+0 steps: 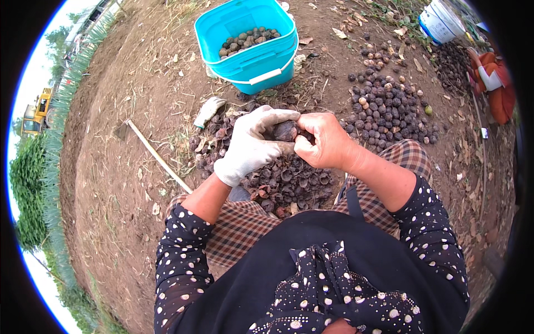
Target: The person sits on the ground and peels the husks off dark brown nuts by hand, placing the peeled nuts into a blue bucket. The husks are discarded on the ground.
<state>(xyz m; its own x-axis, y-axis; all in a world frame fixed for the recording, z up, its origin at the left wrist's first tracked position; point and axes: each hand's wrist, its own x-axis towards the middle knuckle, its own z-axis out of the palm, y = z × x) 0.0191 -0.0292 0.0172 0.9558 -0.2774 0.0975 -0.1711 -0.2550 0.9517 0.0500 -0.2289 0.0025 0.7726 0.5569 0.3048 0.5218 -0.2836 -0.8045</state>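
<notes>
The white-gloved left hand (pixel 251 143) clasps a round, dark-husked nut (pixel 285 131); the bare right hand (pixel 329 141) pinches its side. Husking seems underway, next calling for firm peeling.

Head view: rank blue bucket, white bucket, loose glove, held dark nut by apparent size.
1. Blue bucket
2. White bucket
3. Unsure: loose glove or held dark nut, partly hidden by fingers

A wooden-handled tool (pixel 158 156) lies on brown soil (pixel 111 189), with spiky-leaved plants (pixel 53 183), a leafy green tree (pixel 29 195) and a yellow construction vehicle (pixel 38 113) farther left.
</notes>
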